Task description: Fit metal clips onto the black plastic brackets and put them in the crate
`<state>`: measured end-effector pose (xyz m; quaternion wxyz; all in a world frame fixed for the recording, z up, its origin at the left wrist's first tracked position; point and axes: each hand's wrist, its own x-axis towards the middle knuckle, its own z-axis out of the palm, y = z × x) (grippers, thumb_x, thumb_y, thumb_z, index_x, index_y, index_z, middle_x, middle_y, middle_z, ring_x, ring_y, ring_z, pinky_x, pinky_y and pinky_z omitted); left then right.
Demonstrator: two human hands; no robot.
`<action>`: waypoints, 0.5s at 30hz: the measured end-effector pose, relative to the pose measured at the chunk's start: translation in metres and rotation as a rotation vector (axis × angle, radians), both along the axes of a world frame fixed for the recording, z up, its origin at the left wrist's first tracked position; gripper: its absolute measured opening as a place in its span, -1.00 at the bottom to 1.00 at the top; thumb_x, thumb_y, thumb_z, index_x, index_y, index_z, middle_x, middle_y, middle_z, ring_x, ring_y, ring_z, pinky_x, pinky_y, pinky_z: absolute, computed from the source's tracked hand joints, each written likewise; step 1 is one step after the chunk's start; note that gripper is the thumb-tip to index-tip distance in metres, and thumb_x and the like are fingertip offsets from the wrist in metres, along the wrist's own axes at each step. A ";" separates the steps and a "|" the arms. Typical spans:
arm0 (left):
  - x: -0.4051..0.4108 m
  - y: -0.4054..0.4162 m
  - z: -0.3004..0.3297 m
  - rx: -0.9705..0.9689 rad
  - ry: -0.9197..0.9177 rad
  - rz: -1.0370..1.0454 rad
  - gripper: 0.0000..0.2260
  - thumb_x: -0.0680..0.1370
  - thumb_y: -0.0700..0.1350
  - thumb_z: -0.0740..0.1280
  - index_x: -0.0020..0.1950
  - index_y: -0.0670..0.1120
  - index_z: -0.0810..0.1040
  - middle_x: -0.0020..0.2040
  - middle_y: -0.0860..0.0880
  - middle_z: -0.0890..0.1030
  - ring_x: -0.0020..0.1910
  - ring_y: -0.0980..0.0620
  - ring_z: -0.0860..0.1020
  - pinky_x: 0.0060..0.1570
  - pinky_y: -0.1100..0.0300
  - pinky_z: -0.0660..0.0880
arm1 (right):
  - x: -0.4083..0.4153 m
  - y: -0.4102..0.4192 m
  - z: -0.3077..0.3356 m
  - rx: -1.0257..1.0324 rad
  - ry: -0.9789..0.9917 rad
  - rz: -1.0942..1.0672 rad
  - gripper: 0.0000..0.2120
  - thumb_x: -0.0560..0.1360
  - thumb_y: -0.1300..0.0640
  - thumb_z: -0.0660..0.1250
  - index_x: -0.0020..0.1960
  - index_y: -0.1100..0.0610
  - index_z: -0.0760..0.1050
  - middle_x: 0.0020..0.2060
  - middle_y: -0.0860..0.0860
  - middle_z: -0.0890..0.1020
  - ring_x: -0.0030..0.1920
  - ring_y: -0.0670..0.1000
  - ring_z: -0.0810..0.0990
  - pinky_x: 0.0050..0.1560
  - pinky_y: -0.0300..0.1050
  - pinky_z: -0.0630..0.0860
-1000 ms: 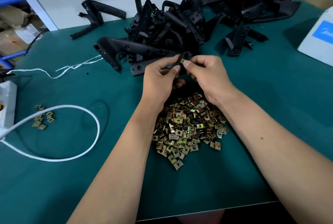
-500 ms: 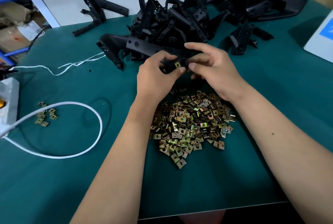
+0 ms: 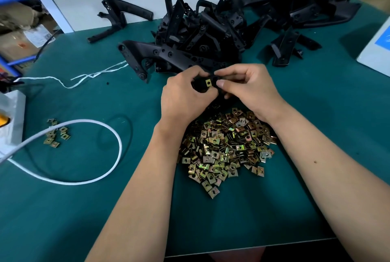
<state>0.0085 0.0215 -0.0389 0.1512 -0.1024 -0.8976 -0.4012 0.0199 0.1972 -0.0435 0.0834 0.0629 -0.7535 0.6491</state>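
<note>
Both hands (image 3: 215, 90) pinch matte black bracket (image 3: 168, 55) — square brassy clip (image 3: 208, 82).

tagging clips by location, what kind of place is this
Most likely an assembly bench in a small factory or workshop. A green mat holds a heap of metal clips and a pile of black brackets, and both hands fit a clip onto one bracket.

No legible text anywhere.
</note>
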 end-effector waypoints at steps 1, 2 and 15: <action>0.000 0.000 0.000 -0.013 0.004 0.008 -0.75 0.34 0.18 0.41 -0.01 0.19 0.63 -0.17 0.26 0.64 -0.11 0.24 0.60 -0.20 0.42 0.42 | 0.000 -0.001 0.000 0.010 -0.001 0.005 -0.80 0.49 0.29 0.52 0.09 0.12 0.72 -0.15 0.07 0.76 -0.25 -0.03 0.69 -0.20 -0.23 0.61; 0.001 0.001 0.000 -0.024 0.007 0.014 -0.75 0.33 0.19 0.40 -0.03 0.19 0.62 -0.18 0.26 0.64 -0.12 0.23 0.60 -0.21 0.39 0.42 | 0.000 -0.001 -0.001 0.025 -0.002 0.006 -0.80 0.49 0.29 0.53 0.09 0.11 0.72 -0.15 0.07 0.76 -0.24 -0.02 0.70 -0.20 -0.22 0.62; 0.000 -0.006 0.000 -0.028 0.027 -0.096 -0.77 0.44 0.04 0.46 0.10 0.13 0.67 -0.08 0.23 0.68 -0.02 0.28 0.61 -0.04 0.44 0.48 | -0.003 -0.002 -0.003 -0.027 -0.051 -0.001 -0.85 0.54 0.24 0.49 0.10 0.11 0.69 -0.17 0.10 0.75 -0.23 0.03 0.72 -0.16 -0.13 0.66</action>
